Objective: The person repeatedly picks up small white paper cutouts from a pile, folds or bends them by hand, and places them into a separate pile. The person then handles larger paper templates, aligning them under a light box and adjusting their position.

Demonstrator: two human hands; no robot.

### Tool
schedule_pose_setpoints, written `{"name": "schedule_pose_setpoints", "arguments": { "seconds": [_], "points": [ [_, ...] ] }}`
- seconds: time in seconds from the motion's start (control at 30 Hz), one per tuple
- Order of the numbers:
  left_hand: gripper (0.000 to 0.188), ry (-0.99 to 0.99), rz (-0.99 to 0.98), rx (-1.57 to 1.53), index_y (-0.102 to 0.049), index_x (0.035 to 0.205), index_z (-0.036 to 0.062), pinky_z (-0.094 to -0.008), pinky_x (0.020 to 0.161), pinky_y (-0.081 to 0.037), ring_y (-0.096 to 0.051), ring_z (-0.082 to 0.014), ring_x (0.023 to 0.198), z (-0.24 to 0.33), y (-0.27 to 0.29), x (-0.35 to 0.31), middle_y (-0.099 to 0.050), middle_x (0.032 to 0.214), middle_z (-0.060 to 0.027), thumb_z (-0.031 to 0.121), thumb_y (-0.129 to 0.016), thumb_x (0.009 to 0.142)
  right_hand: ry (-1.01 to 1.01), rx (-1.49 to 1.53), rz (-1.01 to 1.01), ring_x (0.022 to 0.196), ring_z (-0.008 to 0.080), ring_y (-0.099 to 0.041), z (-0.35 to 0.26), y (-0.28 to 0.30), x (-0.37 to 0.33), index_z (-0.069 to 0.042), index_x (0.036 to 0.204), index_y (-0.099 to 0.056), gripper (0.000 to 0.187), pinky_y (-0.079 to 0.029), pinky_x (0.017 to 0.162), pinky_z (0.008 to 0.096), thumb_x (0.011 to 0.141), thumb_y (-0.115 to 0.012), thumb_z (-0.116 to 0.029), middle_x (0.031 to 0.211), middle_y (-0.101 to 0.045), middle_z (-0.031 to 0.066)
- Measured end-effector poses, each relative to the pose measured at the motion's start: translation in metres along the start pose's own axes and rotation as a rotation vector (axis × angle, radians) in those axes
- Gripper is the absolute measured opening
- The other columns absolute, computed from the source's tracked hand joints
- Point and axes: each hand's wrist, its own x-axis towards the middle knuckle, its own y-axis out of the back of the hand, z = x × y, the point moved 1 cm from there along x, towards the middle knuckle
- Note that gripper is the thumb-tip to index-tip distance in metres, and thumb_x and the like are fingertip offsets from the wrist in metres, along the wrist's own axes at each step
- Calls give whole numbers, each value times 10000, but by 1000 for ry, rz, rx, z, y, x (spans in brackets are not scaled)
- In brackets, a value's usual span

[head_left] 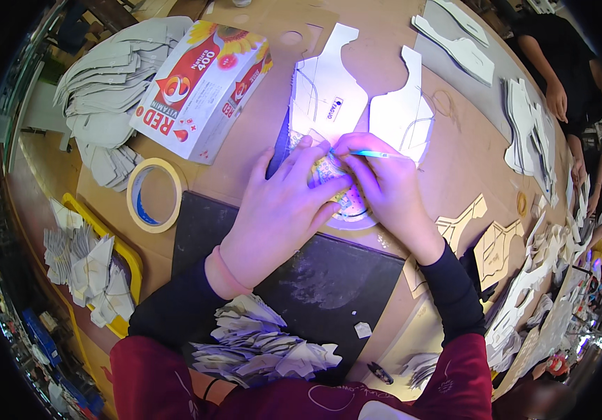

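Observation:
My left hand (273, 203) lies with its fingers spread over a white cut-out shoe piece (330, 77) that has thin lines drawn on it. Under my fingertips is a patterned, partly see-through piece (348, 201), mostly covered by both hands. In my right hand (392, 192) a slim pale blue pen (376, 153) is pinched, its tip down by my left fingers and hidden. A second white cut-out (400, 115) lies just right of the first. Beneath my left forearm spreads a black board (308, 280).
A red and white box (189, 91) stands beside stacked white pieces (115, 84) at the far left. A tape roll (154, 195) and a yellow tray (129, 262) of small pieces lie left. More cut pieces (266, 343) sit near my body. Other people (556, 63) are at right.

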Motion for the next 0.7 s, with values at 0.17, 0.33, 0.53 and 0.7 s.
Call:
{"name": "schedule_pose_setpoints", "arguments": {
  "seconds": [0.17, 0.33, 0.53, 0.7],
  "points": [
    [250, -2, 12, 16, -669, 1118, 198, -517, 1037, -369, -495, -288, 1342, -1, -1, -1, -531, 1370, -105, 295, -704, 889, 225, -155, -19, 910, 307, -687, 3, -1, 0, -20, 1069, -623, 244, -574, 784, 378, 836, -682, 22, 1015, -678, 109],
    [253, -6, 32, 10, -675, 1121, 196, -520, 1056, -357, -489, -287, 1345, 0, -1, 0, -534, 1367, -100, 295, -703, 889, 199, -146, -91, 924, 287, -695, 1, 7, 1, -6, 1048, -661, 188, -561, 817, 354, 869, -687, 43, 1036, -690, 111],
    [268, 0, 17, -4, -675, 1145, 204, -526, 1065, -354, -483, -285, 1350, 0, -1, 0, -534, 1363, -99, 293, -698, 892, 155, -151, -166, 895, 295, -691, -5, 17, 1, -18, 1051, -647, 161, -549, 797, 354, 893, -677, 0, 1038, -681, 114],
    [280, 7, 3, 1, -673, 1165, 211, -534, 1066, -356, -482, -287, 1352, 0, -2, -1, -532, 1362, -101, 295, -689, 898, 26, -125, -240, 877, 289, -690, -1, 29, 1, -19, 1039, -654, 129, -538, 779, 356, 911, -664, -26, 1014, -680, 121]
  ]
}}
